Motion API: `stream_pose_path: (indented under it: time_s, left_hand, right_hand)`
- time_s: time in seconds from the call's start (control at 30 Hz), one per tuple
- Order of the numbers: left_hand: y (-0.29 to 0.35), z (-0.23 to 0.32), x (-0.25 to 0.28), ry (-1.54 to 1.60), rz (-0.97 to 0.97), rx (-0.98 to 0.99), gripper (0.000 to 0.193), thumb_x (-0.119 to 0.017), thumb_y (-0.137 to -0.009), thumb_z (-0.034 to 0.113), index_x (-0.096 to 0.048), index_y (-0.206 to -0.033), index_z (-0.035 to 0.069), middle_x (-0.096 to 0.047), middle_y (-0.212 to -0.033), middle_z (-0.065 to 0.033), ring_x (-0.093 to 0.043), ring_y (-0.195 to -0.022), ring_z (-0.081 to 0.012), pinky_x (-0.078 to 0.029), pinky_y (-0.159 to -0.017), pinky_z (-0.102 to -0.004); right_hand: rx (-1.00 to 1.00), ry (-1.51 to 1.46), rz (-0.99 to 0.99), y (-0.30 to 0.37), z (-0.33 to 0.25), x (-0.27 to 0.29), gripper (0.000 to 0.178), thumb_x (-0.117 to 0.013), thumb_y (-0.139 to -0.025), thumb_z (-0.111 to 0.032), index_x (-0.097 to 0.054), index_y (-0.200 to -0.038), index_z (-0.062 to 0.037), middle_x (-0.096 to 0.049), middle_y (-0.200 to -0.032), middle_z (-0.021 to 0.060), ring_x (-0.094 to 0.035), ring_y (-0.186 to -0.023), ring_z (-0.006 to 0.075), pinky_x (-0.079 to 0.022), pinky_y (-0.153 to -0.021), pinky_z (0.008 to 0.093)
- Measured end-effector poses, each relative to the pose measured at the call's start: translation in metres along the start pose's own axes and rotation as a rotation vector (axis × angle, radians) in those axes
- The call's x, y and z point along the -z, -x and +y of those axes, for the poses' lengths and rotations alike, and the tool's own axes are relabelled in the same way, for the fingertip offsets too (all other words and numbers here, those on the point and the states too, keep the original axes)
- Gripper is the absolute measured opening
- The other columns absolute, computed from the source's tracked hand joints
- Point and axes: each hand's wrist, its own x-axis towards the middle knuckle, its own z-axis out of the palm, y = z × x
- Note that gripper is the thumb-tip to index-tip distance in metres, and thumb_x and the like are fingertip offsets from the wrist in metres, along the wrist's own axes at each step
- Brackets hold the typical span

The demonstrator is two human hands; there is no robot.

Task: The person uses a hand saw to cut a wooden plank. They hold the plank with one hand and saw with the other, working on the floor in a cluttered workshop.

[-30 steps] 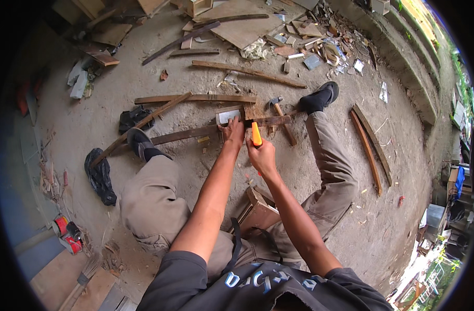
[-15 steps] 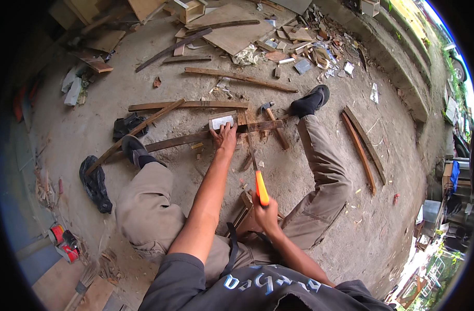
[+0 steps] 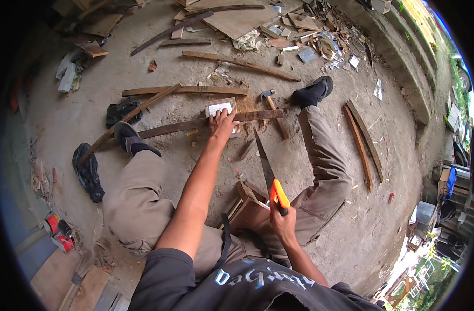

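My left hand [image 3: 222, 124] bears down on a long dark wooden strip [image 3: 180, 127], its fingers bent over the strip. Beneath the strip there is a small wooden block [image 3: 212, 104] with a white sheet on top, partly hidden by the hand. My right hand [image 3: 283, 222] is wrapped round the orange and yellow handle of a handsaw [image 3: 264, 161]. The saw's blade points away from me, its tip just short of the strip and apart from it. Close to the strip's right end lies a claw hammer [image 3: 276, 114], its wooden handle running under or against the strip.
Several loose wooden strips [image 3: 239, 65] lie on the dirt floor ahead. Two more strips [image 3: 362, 142] lie to the right. Scrap and rubble [image 3: 320, 44] cover the far right by a concrete step [image 3: 395, 72]. A wooden stool or box [image 3: 250, 212] is between my legs.
The handsaw has come off the strip toward me and to the right, its blade now turned to show its flat side. My left hand stays on the strip.
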Motion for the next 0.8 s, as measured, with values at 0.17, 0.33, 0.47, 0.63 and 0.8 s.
stream_pose_path:
  time_s: [0.17,0.33,0.47,0.63,0.8]
  left_hand:
    - [0.003,0.008,-0.002,-0.009,0.036,-0.002,0.044,-0.065,-0.089,0.035,-0.057,-0.129,0.017,-0.054,-0.115,-0.0093,-0.049,-0.115,-0.0291,-0.032,-0.107,-0.0548]
    - [0.007,0.004,-0.012,-0.055,0.082,0.037,0.049,-0.065,-0.090,0.031,-0.052,-0.135,0.017,-0.053,-0.119,-0.0102,-0.048,-0.120,-0.0301,-0.029,-0.109,-0.0557]
    - [0.023,0.004,-0.022,-0.069,0.064,0.048,0.077,-0.063,-0.091,0.033,-0.021,-0.154,0.018,-0.021,-0.158,-0.0132,-0.017,-0.147,-0.0323,-0.017,-0.115,-0.0591]
    - [0.053,0.026,-0.008,-0.050,-0.161,0.143,0.086,-0.061,-0.088,0.030,-0.009,-0.157,0.024,0.002,-0.164,-0.0064,-0.001,-0.151,-0.0273,-0.006,-0.117,-0.0603]
    - [0.040,0.037,0.016,-0.139,-0.357,0.248,0.101,-0.069,-0.077,0.028,-0.007,-0.157,0.026,0.002,-0.164,-0.0050,-0.002,-0.151,-0.0258,-0.003,-0.117,-0.0607]
  right_hand:
    - [-0.057,-0.078,-0.003,0.079,-0.009,0.031,0.023,-0.065,-0.091,-0.014,-0.058,-0.076,0.0018,-0.050,-0.060,-0.0043,-0.044,-0.056,0.0059,-0.036,-0.050,0.0280]
    - [0.291,0.039,-0.015,0.073,-0.026,0.012,0.026,-0.061,-0.095,-0.014,-0.055,-0.073,-0.0010,-0.048,-0.056,-0.0033,-0.042,-0.052,0.0055,-0.033,-0.047,0.0260]
    - [0.236,-0.159,-0.030,0.015,-0.018,-0.021,0.027,-0.063,-0.094,-0.015,-0.056,-0.071,-0.0035,-0.049,-0.056,-0.0047,-0.042,-0.049,0.0041,-0.032,-0.045,0.0251]
    - [0.254,-0.045,-0.020,0.011,-0.025,-0.027,0.030,-0.064,-0.095,-0.021,-0.057,-0.072,-0.0028,-0.047,-0.056,-0.0051,-0.041,-0.051,0.0045,-0.032,-0.046,0.0265]
    - [0.354,0.030,0.014,0.016,-0.039,-0.036,0.030,-0.065,-0.094,-0.021,-0.059,-0.077,0.0024,-0.043,-0.054,-0.0004,-0.038,-0.056,0.0062,-0.034,-0.049,0.0302]
